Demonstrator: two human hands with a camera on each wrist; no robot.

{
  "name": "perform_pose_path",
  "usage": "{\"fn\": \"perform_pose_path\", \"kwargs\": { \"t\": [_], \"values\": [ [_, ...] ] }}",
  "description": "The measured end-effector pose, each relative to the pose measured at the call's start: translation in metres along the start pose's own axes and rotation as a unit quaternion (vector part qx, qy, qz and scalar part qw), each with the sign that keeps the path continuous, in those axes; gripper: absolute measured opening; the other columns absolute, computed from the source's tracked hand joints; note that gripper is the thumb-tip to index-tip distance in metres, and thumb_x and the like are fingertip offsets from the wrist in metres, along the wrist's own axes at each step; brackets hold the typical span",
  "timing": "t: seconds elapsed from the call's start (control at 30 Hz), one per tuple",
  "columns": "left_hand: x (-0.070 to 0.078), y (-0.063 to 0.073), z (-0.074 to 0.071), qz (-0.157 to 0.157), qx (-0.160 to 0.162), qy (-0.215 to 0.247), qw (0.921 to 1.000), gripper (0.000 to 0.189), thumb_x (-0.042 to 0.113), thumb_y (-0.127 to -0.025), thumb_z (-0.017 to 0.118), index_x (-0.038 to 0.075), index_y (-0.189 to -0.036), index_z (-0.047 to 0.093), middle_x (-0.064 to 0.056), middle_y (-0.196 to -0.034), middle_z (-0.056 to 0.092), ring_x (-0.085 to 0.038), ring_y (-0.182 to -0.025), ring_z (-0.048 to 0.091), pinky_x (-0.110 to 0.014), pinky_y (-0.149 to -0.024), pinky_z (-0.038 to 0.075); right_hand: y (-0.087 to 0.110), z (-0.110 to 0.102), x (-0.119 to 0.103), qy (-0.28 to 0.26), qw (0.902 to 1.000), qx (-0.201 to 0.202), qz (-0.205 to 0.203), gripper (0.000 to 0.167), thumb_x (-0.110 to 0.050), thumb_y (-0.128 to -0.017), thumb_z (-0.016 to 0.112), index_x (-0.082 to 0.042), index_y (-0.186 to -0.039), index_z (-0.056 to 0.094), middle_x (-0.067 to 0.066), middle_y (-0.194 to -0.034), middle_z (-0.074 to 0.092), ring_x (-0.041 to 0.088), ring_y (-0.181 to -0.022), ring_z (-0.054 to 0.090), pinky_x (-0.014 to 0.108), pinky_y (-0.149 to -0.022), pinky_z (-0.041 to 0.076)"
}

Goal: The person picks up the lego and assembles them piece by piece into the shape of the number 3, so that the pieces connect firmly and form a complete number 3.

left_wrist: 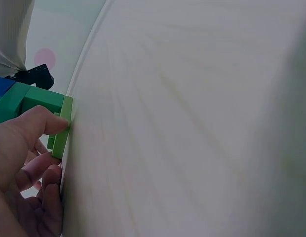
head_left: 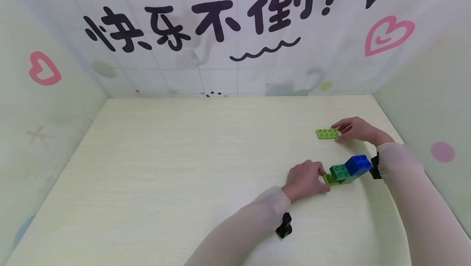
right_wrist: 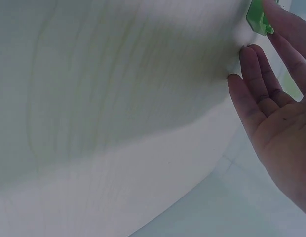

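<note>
A stack of building blocks stands on the right part of the table: a light green flat block (head_left: 330, 179) at the bottom, a green block (head_left: 340, 172) and a blue block (head_left: 358, 165) higher up. My left hand (head_left: 304, 180) pinches the left end of the bottom block between thumb and fingers; the left wrist view shows the thumb on this light green block (left_wrist: 62, 133). Farther back lies a second light green flat block (head_left: 326, 134) with studs up. My right hand (head_left: 356, 130) holds its right end between thumb and forefinger, the other fingers extended in the right wrist view.
Pale wooden table (head_left: 184, 155) stretches left of the hands. A printed back wall (head_left: 220, 73) and a right side wall (head_left: 434, 106) border it. Black wrist devices sit by both sleeves, the right one (head_left: 375, 167) close to the blue block.
</note>
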State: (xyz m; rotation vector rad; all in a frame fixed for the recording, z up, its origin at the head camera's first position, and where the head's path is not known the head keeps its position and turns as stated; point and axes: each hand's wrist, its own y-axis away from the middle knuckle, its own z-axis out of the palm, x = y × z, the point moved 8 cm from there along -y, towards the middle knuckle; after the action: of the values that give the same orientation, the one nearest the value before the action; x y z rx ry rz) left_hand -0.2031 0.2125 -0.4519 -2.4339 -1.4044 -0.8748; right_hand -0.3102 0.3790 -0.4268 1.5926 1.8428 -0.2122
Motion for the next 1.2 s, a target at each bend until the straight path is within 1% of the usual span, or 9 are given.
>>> {"fn": "perform_pose_path", "kwargs": {
  "t": [0.3, 0.47, 0.67, 0.97, 1.2],
  "values": [
    [0.0016, 0.0009, -0.0033, -0.004, 0.0, -0.001, 1.0, 0.028, 0.038, -0.072, 0.075, 0.026, -0.095, 0.066, 0.016, -0.078, 0.051, 0.001, -0.064, 0.044, -0.017, -0.053, 0.035, -0.0003, 0.0013, -0.0013, -0.005, 1.0, 0.004, -0.006, 0.054, -0.022, -0.079, 0.072, 0.004, -0.123, 0.053, 0.025, -0.116, 0.051, 0.038, -0.106, 0.046, 0.05, -0.087, 0.04],
    [0.0024, 0.0011, -0.0042, -0.005, -0.003, 0.0, 1.0, 0.028, 0.038, -0.072, 0.075, 0.026, -0.095, 0.066, 0.016, -0.078, 0.051, 0.001, -0.064, 0.044, -0.017, -0.053, 0.035, -0.0018, 0.0023, 0.0014, 0.001, 1.0, 0.005, 0.0, 0.055, -0.024, -0.079, 0.072, 0.002, -0.123, 0.053, 0.024, -0.114, 0.05, 0.037, -0.104, 0.046, 0.05, -0.087, 0.039],
    [0.0034, 0.0016, -0.0041, -0.005, -0.003, 0.003, 1.0, 0.027, 0.037, -0.072, 0.075, 0.025, -0.095, 0.066, 0.016, -0.078, 0.052, 0.001, -0.064, 0.044, -0.017, -0.053, 0.035, -0.002, 0.0034, 0.0048, 0.004, 0.9999, 0.012, -0.001, 0.054, -0.024, -0.079, 0.072, 0.001, -0.124, 0.054, 0.023, -0.112, 0.05, 0.036, -0.1, 0.046, 0.048, -0.084, 0.04],
    [0.0035, 0.0015, -0.0032, -0.006, -0.002, 0.001, 1.0, 0.028, 0.038, -0.071, 0.076, 0.025, -0.095, 0.067, 0.016, -0.078, 0.052, 0.001, -0.064, 0.044, -0.017, -0.053, 0.035, -0.0025, 0.0034, 0.0061, -0.001, 0.9996, 0.028, -0.008, 0.048, -0.018, -0.08, 0.071, 0.001, -0.122, 0.056, 0.019, -0.106, 0.051, 0.032, -0.095, 0.046, 0.042, -0.081, 0.039],
    [0.0027, 0.0018, -0.0027, -0.009, 0.0, 0.0, 1.0, 0.028, 0.038, -0.071, 0.076, 0.026, -0.095, 0.067, 0.016, -0.078, 0.052, 0.001, -0.064, 0.044, -0.018, -0.053, 0.035, -0.0026, 0.0042, 0.0072, -0.004, 0.9995, 0.032, -0.005, 0.047, -0.018, -0.081, 0.07, 0.002, -0.121, 0.056, 0.021, -0.106, 0.051, 0.034, -0.097, 0.046, 0.044, -0.082, 0.039]
  ]
}}
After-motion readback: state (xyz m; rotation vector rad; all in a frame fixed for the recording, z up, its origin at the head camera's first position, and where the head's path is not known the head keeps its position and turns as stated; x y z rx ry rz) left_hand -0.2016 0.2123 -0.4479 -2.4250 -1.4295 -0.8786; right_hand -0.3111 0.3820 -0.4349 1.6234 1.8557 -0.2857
